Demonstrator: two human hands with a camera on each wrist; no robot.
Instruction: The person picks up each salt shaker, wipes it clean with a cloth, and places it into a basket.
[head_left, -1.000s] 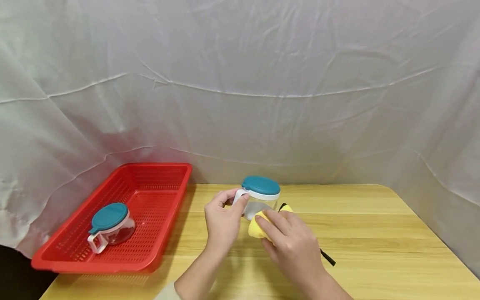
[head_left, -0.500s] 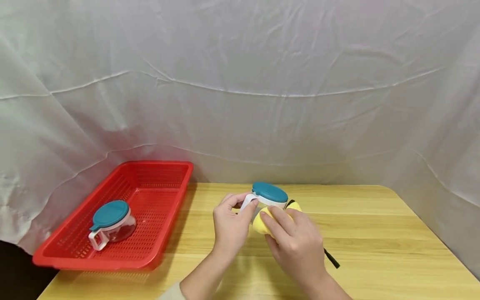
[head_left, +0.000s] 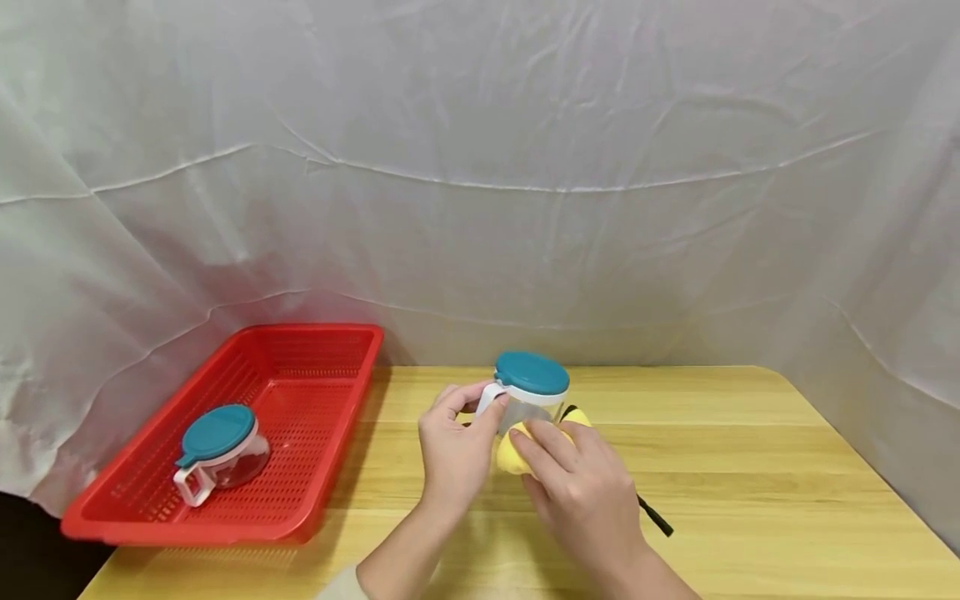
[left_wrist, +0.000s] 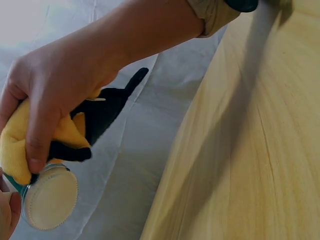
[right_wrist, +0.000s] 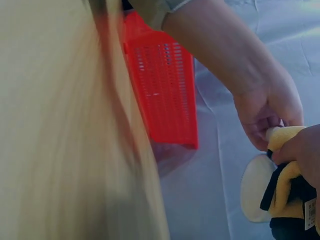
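A clear jar [head_left: 531,373] with a teal lid, white collar and white handle is held above the wooden table, a little tilted. My left hand [head_left: 456,450] grips it by the handle, thumb on the near side. My right hand [head_left: 588,483] holds a bunched yellow-and-black cloth [head_left: 512,454] against the jar's near side. In the left wrist view the cloth [left_wrist: 15,145] sits beside the jar's round base [left_wrist: 52,197]. A tag hangs from the cloth [right_wrist: 285,190] in the right wrist view. The cloth hides part of the jar's body.
A red perforated plastic basket [head_left: 307,417] stands on the left of the table [head_left: 735,467]. Inside it lies a similar teal-lidded jar [head_left: 225,442], tilted, its handle toward me. A pale grey curtain [head_left: 480,208] hangs behind and along the sides.
The held jar shifted right and toward me, then came back up and left, ending slightly right of its first position. The right hand and cloth moved along, still against the jar.
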